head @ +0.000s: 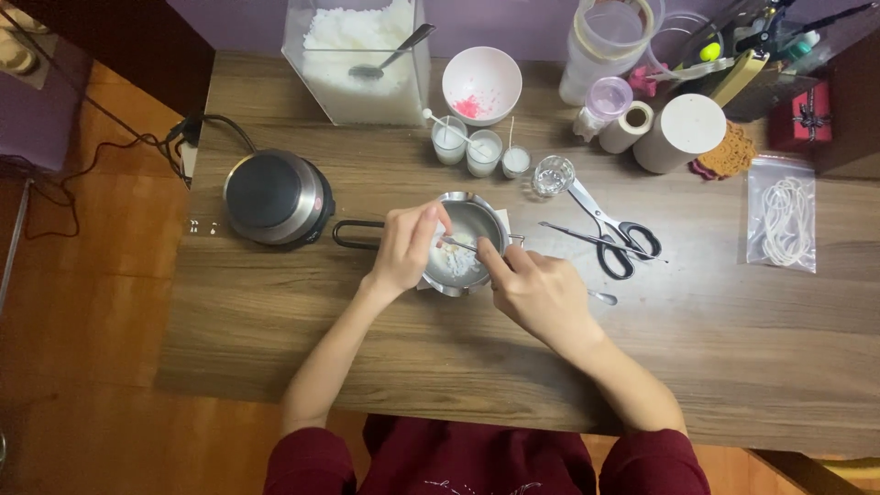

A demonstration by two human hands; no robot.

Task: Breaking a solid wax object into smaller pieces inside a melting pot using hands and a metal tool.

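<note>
Head view: a person seated at a wooden table (733,367) works over a small steel pouring pot (467,240) at the centre of the frame, its black handle pointing to 9 o'clock. The left hand (406,247) curls over the pot's rim at 9 o'clock, fingers half closed and steadying it. The right hand (541,293), coming in from 4 o'clock, pinches a thin metal utensil (461,244) between thumb and fingertips, its tip down in the white flaky mass inside the pot. Judged from this, the work goes best with the pot braced firmly and the scraping strokes short, so flakes stay inside the rim.

At 9 o'clock of the pot sits a round electric hotplate (275,197), its cord trailing off the table edge. At 12 o'clock stand three small white-filled glasses (481,151), a white bowl (481,84) holding pink bits, and a clear tub of white flakes (357,64) with a spoon in it. Black-handled scissors (610,229) lie at 3 o'clock, a bag of white cord (781,220) farther out. The floor is orange-brown wood.
</note>
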